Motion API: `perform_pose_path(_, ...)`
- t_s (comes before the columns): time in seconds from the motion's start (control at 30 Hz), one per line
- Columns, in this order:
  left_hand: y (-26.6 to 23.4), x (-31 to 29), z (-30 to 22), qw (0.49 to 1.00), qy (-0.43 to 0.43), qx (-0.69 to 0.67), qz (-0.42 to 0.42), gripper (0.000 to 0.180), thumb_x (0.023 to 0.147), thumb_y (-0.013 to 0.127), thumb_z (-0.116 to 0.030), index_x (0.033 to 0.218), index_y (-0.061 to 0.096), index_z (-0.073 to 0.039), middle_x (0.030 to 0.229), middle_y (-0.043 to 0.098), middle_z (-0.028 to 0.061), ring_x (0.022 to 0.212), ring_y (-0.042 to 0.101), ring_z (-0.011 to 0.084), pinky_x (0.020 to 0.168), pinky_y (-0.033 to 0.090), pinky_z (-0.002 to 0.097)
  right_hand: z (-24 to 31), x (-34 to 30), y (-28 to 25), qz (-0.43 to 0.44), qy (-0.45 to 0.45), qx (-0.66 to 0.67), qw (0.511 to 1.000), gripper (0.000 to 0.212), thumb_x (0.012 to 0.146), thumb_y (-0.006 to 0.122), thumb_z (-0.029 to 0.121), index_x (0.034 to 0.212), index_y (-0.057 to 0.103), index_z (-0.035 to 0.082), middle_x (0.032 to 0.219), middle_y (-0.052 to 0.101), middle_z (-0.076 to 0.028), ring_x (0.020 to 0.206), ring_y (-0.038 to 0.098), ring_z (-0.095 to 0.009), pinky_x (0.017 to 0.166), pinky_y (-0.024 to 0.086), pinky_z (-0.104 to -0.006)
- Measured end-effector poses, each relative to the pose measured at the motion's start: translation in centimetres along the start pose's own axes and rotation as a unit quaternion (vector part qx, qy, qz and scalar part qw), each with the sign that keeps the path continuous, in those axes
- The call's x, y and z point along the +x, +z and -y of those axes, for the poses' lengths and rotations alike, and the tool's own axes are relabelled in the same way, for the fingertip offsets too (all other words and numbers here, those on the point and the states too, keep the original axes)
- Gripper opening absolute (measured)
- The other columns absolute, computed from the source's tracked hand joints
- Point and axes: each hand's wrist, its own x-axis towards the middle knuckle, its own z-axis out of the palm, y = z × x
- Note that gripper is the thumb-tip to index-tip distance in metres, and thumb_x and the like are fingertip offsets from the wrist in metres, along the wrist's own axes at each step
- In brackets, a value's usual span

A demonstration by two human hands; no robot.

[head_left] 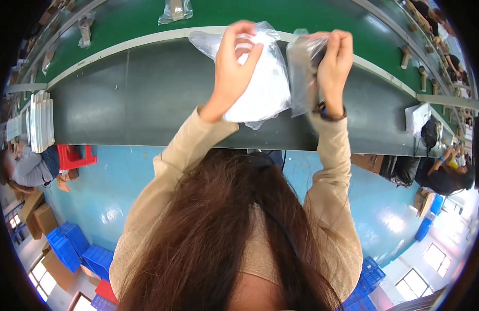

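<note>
My left hand [233, 71] is over a clear plastic bag of white material [268, 78], which lies at the far edge of the dark worktable [167, 98]. Its fingers curl loosely, with a gap between them and the thumb, and I see nothing gripped there. To the right, my right hand [334, 65] pinches the upper part of another clear plastic bag [303, 72]. Something brownish-grey shows inside that bag, blurred by motion and partly hidden by the hand. The two bags hang or lie side by side, close together.
Beyond a pale rail runs a green conveyor [131, 26] carrying bagged items [175, 10]. A stack of white sheets [41, 122] stands at the table's left end. A white packet [417, 119] and a black bag [431, 132] lie at the right end. People sit at both sides.
</note>
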Motion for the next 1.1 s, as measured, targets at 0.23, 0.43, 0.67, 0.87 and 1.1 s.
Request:
perform_pose_path(0.23,-4.0,-7.1,3.0,0.845,0.138,0.42,0.3,0.033,0.084,0.069,-0.023,0.112,0.059,-0.01,0.12,0.058,0.004,0.114,0.055,0.0244,0.102,0.037,0.0478,-14.6,13.3,-3.6,-0.069,-0.021,-0.18,0.981,0.031,0.098,0.049,0.029,0.104,0.059,0.0,0.087,0.066,-0.013,0.08,0.061,-0.023,0.076,0.048,-0.0361)
perform_pose_path(0.43,-5.6,-8.8,3.4,0.828,0.086,0.502,0.234,0.052,0.081,0.069,-0.037,0.127,0.054,-0.016,0.132,0.052,0.0028,0.128,0.043,0.0242,0.109,0.021,0.0596,-20.3,18.6,2.7,-0.049,-0.034,-0.298,0.953,0.032,0.099,0.041,0.029,0.099,0.058,0.002,0.09,0.062,-0.03,0.089,0.058,-0.051,0.077,0.044,-0.0581)
perform_pose_path(0.67,-7.1,-9.0,2.3,0.931,0.041,0.354,0.076,0.041,0.08,0.071,-0.014,0.119,0.059,-0.007,0.125,0.056,0.011,0.116,0.052,0.0321,0.099,0.041,0.0435,-27.9,23.7,4.2,-0.015,0.004,-0.387,0.922,0.038,0.097,0.044,0.041,0.111,0.058,0.009,0.102,0.067,-0.02,0.095,0.062,-0.041,0.081,0.048,-0.0489)
perform_pose_path(0.87,-7.7,-8.6,2.2,0.93,-0.068,0.357,-0.057,0.028,0.083,0.064,-0.003,0.111,0.06,-0.001,0.112,0.058,0.0134,0.099,0.057,0.0314,0.079,0.05,0.0389,-14.7,16.8,4.2,-0.031,-0.204,-0.286,0.936,0.032,0.094,0.053,0.032,0.113,0.058,0.006,0.114,0.061,-0.019,0.107,0.056,-0.038,0.089,0.045,-0.0449)
perform_pose_path(1.1,-6.7,-7.5,1.5,0.844,-0.022,0.53,0.078,0.035,0.084,0.063,-0.005,0.118,0.056,-0.002,0.121,0.054,0.0132,0.11,0.053,0.0328,0.088,0.047,0.0388,-5.2,-1.7,4.9,0.249,-0.229,-0.275,0.9,0.044,0.09,0.06,0.027,0.13,0.054,0.01,0.136,0.049,-0.018,0.127,0.045,-0.037,0.106,0.036,-0.0458)
